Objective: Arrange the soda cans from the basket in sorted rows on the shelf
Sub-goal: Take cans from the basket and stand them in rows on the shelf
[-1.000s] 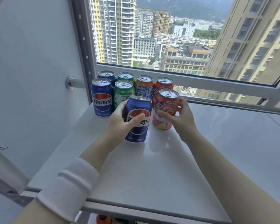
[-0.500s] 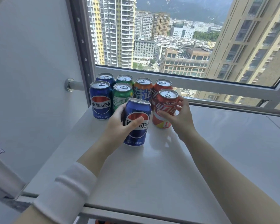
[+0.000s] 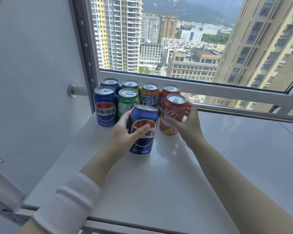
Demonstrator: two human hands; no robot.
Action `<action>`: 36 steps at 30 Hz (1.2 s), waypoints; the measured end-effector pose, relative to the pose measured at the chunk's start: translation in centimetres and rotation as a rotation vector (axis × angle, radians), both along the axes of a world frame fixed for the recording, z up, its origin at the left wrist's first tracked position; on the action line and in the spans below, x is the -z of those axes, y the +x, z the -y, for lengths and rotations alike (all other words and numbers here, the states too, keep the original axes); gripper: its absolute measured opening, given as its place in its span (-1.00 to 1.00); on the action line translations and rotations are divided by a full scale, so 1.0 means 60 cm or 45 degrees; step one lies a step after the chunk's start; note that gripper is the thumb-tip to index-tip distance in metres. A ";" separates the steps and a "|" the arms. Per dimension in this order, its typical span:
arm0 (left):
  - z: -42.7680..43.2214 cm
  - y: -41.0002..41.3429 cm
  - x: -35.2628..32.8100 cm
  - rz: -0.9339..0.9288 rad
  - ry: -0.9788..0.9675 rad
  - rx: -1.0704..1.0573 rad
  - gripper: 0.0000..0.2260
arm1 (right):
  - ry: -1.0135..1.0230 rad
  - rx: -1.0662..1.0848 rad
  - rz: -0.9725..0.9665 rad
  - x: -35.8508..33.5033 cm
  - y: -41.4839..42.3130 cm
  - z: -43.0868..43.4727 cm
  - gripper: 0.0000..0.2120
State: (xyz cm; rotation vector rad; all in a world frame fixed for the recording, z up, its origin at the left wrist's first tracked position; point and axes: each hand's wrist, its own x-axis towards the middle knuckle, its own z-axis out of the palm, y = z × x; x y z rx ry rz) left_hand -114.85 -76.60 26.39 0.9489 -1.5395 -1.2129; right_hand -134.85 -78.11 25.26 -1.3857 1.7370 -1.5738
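Note:
On the white shelf [image 3: 176, 174], my left hand [image 3: 125, 135] grips a blue Pepsi can [image 3: 146, 119] that stands upright in front of the group. My right hand [image 3: 188, 122] wraps around a red Coca-Cola can [image 3: 173, 109] just to its right. Behind them stand two rows: a blue Pepsi can [image 3: 105, 107] and a green Sprite can [image 3: 127, 102] in front; another blue can [image 3: 110, 81], a green can [image 3: 130, 84], an orange Fanta can [image 3: 150, 95] and a red can [image 3: 170, 90] at the back. The basket is out of view.
A white wall [image 3: 32, 73] with a metal rod [image 3: 76, 90] borders the shelf on the left. The grey window frame [image 3: 227, 92] runs right behind the cans. The shelf's front edge [image 3: 142, 224] is near me.
Both hands and their cans have stayed almost in place; only the camera has tilted slightly, so the scene sits a little lower in view.

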 end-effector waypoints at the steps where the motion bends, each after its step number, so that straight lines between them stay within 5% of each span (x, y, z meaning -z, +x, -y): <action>1: -0.001 0.000 0.000 0.000 0.002 0.001 -0.41 | 0.000 0.000 0.000 0.000 0.000 -0.001 -0.26; 12: 0.001 0.000 0.002 -0.017 -0.010 0.010 -0.36 | 0.011 0.003 -0.009 0.000 0.005 0.000 -0.24; 17: -0.003 0.003 0.001 -0.033 -0.007 0.000 -0.46 | 0.035 0.027 -0.052 -0.010 0.012 -0.016 -0.02; 22: -0.007 0.030 -0.001 -0.029 -0.023 -0.041 -0.53 | -0.276 0.119 -0.241 -0.045 0.050 -0.068 -0.36; 26: -0.015 0.061 0.000 -0.015 -0.037 -0.056 -0.45 | -0.188 -0.096 -0.463 -0.088 0.104 -0.080 -0.52; 36: -0.018 0.115 0.012 -0.008 -0.040 -0.021 -0.43 | 0.288 -0.463 -0.572 -0.139 0.197 -0.065 -0.39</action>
